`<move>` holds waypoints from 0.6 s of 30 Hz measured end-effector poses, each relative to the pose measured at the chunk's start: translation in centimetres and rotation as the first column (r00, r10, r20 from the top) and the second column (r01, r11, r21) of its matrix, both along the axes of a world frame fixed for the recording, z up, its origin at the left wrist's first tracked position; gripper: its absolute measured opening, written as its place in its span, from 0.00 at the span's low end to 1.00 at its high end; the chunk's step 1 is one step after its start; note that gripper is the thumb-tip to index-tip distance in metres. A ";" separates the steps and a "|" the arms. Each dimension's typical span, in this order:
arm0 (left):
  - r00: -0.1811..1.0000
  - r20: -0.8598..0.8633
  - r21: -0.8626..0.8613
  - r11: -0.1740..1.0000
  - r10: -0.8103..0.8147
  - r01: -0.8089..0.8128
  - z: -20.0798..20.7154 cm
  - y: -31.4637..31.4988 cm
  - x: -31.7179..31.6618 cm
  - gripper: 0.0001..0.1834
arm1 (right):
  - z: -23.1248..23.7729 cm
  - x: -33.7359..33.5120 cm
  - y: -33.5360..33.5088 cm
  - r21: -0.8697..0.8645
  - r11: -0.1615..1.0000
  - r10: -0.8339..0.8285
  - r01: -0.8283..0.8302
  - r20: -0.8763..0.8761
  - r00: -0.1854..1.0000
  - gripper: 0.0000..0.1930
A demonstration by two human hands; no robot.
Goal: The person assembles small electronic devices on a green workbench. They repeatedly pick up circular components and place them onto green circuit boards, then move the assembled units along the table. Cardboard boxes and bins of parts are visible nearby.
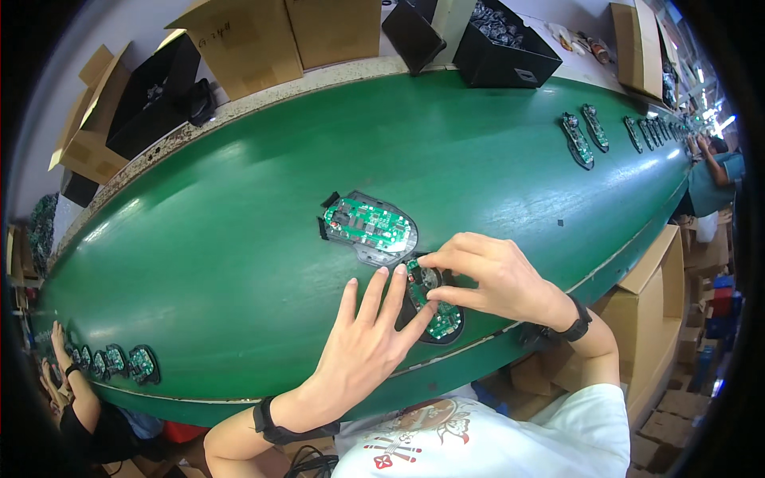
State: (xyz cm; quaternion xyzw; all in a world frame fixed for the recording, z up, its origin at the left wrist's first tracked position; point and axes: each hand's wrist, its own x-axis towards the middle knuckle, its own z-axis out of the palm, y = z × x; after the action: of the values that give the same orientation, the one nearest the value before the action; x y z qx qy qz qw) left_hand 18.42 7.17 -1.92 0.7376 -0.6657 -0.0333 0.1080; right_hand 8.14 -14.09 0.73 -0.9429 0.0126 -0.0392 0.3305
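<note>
Near the belt's front edge lies a dark computer mouse base with a green circuit board [446, 322]. My left hand [360, 350] has its long fingers stretched out. Its index fingertip and thumb bear on this mouse base and hold it at the left side. Over the board's far part, the thumb and index finger of my right hand [498, 275] pinch a round grey scroll wheel [431, 277]. The wheel's lower edge is hard to make out. Just beyond my fingers rests a second mouse base with a green board [370, 225], touched by neither hand.
Several mouse boards [143, 364] lie at the left near a person's hands, and more [577, 142] line the far right. Black bins [508, 48] and cardboard boxes [239, 48] stand behind the green belt [239, 303]. An open carton [649, 311] stands below its right edge.
</note>
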 end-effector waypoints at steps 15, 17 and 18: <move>0.986 0.014 0.066 0.983 0.169 -0.169 1.3 1.6 -0.5 0.26 | -1.4 1.4 1.8 -0.109 0.989 0.106 -0.099 0.058 0.993 0.22; 0.984 0.018 0.075 0.981 0.178 -0.179 0.8 1.9 -0.8 0.26 | -1.4 1.7 1.9 -0.114 0.989 0.103 -0.096 0.053 0.993 0.22; 0.984 0.013 0.069 0.982 0.175 -0.176 0.6 2.0 -0.8 0.26 | -1.5 1.7 2.0 -0.117 0.989 0.100 -0.094 0.051 0.994 0.22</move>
State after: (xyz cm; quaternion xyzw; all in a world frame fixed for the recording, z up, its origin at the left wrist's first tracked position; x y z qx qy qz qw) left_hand 17.64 9.14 -1.35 0.7968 -0.5970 -0.0444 0.0822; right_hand 9.88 -12.08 -0.73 -0.9583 -0.0447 -0.0503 0.2778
